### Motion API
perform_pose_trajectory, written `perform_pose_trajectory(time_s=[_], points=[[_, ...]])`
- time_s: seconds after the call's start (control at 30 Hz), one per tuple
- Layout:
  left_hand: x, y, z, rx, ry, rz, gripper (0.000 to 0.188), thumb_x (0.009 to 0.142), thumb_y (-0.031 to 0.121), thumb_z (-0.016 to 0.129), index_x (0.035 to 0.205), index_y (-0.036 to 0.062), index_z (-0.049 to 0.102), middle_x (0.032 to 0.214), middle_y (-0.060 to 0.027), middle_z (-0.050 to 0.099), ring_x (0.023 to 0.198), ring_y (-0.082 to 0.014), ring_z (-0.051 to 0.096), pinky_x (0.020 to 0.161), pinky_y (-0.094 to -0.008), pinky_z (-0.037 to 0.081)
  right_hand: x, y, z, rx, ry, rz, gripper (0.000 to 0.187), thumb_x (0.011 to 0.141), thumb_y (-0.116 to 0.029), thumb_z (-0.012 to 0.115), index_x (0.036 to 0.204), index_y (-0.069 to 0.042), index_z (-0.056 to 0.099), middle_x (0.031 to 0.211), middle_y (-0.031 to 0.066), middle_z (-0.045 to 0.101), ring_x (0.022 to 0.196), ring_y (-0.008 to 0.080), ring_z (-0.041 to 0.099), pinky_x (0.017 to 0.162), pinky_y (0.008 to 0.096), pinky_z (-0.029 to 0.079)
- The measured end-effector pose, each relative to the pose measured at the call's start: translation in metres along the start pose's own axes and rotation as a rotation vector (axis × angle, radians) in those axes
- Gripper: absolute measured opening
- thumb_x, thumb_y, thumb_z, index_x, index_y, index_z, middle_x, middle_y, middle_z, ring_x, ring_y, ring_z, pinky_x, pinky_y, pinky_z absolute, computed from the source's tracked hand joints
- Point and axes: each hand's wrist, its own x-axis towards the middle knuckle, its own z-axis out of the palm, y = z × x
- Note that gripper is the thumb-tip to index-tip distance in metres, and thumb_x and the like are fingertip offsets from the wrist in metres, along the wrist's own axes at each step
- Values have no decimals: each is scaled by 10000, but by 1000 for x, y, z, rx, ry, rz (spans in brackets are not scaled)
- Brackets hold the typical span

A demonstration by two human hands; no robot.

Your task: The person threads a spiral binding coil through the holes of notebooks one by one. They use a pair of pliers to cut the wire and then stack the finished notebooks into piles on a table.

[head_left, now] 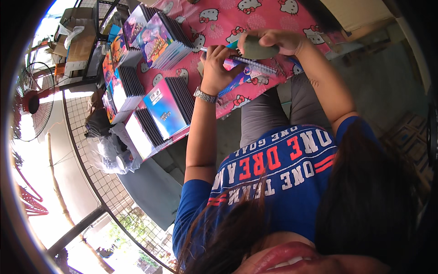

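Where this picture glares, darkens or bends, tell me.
Head view: glare washes out the background below the fan; head view: hair at lower right goes nearly black; head view: wire mesh looks curved; head view: left hand and right hand look fairly sharp.

I watch through the left of two fisheye cameras worn side by side on the person's head, aimed steeply down. The blue shirt [273,196] looms close below centre, its print upside down to me. The left hand [220,66] and right hand [276,42] sit farther from the lens, high in my view, by the pink tablecloth [223,20]. My field spreads wide enough to reach the fan [31,102] at the left rim, where the wire mesh [81,137] bows into a curve.
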Motion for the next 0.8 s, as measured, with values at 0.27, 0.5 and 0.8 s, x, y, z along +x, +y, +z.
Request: perform_pose_trajectory(time_s=[0.27, 0.5, 0.8], points=[[-1, -9, -8, 39, 21, 5, 333, 692, 117, 794, 979, 52, 637, 1000, -71, 625, 980, -295, 552, 870, -402, 430, 19, -8, -2, 0, -89, -67, 609, 807, -504, 694, 1180, -29, 614, 1118, 49, 585, 1032, 154, 555, 902, 285, 432], [-10, -41, -7, -49, 151, -52, 363, 678, 36, 792, 1012, 102, 667, 1035, -91, 578, 1028, -315, 538, 904, -420, 443, 43, -13, -6, -127, -105, 93, 510, 810, -415, 662, 1184, -71, 613, 1039, 32, 623, 985, 123, 578, 880, 268, 441], [-7, -57, -13, -326, 32, -159, 305, 727, 37, 805, 982, 46, 637, 939, -69, 594, 824, -208, 650, 739, -320, 530, 52, -17, -4, -150, -8, -5, 537, 804, -479, 687, 1152, -75, 624, 984, 12, 610, 942, 97, 564, 848, 251, 421]])
